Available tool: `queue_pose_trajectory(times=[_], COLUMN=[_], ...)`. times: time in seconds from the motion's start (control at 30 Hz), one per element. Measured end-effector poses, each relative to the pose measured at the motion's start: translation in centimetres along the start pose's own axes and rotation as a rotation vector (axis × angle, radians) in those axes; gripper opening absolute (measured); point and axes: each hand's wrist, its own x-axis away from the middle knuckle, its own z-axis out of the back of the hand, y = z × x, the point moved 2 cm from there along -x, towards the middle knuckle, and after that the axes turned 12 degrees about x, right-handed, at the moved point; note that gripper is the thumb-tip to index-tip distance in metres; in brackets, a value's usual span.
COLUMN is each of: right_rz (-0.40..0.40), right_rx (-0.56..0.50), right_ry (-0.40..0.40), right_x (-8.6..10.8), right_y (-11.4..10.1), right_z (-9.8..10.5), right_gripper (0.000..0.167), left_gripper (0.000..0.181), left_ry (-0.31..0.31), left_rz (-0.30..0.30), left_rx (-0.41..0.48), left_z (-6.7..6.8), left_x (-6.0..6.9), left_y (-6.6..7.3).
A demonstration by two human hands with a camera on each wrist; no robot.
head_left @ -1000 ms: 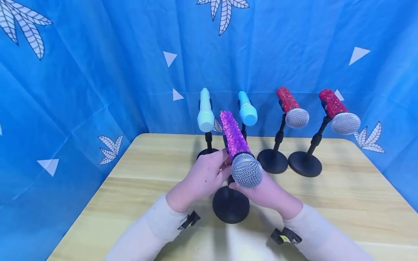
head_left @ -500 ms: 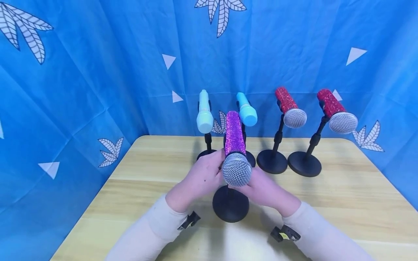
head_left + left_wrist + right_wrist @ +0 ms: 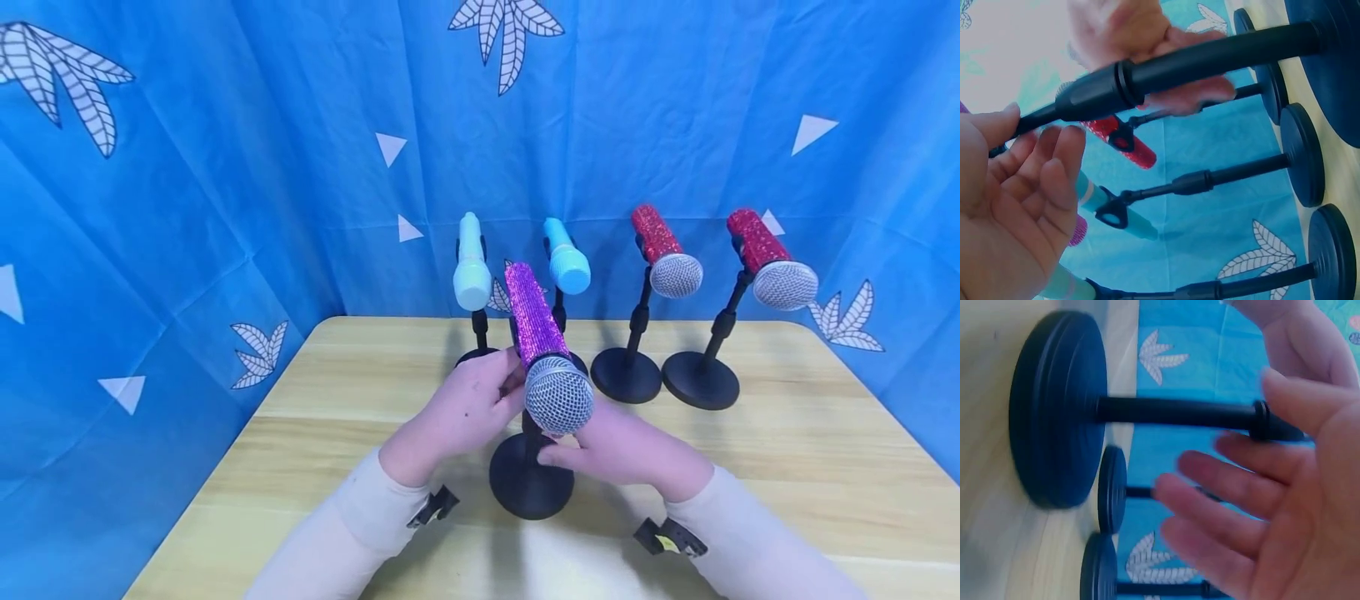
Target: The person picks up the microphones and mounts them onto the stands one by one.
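Note:
A microphone with a glittery purple handle and silver mesh head tilts toward me on a black desk stand. My left hand pinches the thin upper rod between thumb and fingers, just below the clip; the left wrist view shows this hand closely. Beside the pole is my right hand, partly behind the mesh head. In the right wrist view its fingers are spread and fairly straight near the collar, not wrapped round it. Blur hides whether they touch the pole.
Behind stand a pale mint microphone, a light blue microphone and two glittery red microphones, one nearer the middle and one farther right, all on black stands. A blue patterned cloth hangs beyond the wooden table.
The purple microphone swung to point straight toward me, then turned back with its head to the right. My right hand has loosened from the pole and shifted slightly down and right. My left hand stays.

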Motion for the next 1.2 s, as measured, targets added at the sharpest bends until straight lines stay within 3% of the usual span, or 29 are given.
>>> queue_pose_trajectory(times=[0.2, 0.27, 0.37, 0.47, 0.6, 0.67, 0.77, 0.93, 1.2], right_rz=[0.046, 0.058, 0.076, 0.087, 0.090, 0.085, 0.091, 0.120, 0.164], right_rx=[0.192, 0.237, 0.290, 0.329, 0.371, 0.373, 0.375, 0.433, 0.509], right_ry=[-0.278, -0.308, -0.315, -0.307, -0.300, -0.303, -0.313, -0.300, -0.247], right_x=[1.2, 1.4, 1.8, 2.3, 2.9, 3.2, 3.5, 3.8, 3.9], right_y=[0.2, 0.2, 0.2, 0.3, 0.2, 0.2, 0.1, -0.3, -2.4], right_z=[-0.6, -0.9, -1.2, -1.2, -1.3, -1.5, -2.0, -2.6, -2.8], right_gripper=[0.044, 0.047, 0.051, 0.054, 0.060, 0.062, 0.064, 0.063, 0.053], left_gripper=[0.007, 0.019, 0.028, 0.032, 0.046, 0.052, 0.056, 0.060, 0.050], left_ry=[-0.169, -0.237, -0.331, -0.414, -0.535, -0.583, -0.613, -0.600, -0.606], left_rz=[0.058, 0.094, 0.100, 0.034, -0.100, -0.132, -0.142, -0.148, -0.183], left_rx=[0.009, -0.012, -0.080, -0.161, -0.277, -0.319, -0.364, -0.442, -0.621], left_z=[-0.2, -0.3, -0.8, -1.5, -2.7, -3.3, -3.8, -4.3, -4.5], left_x=[1.0, 1.8, 3.3, 4.7, 5.9, 6.3, 6.7, 6.8, 7.7], left_y=[-1.6, -2.5, -3.8, -4.4, -4.0, -3.7, -3.5, -3.3, -1.6])
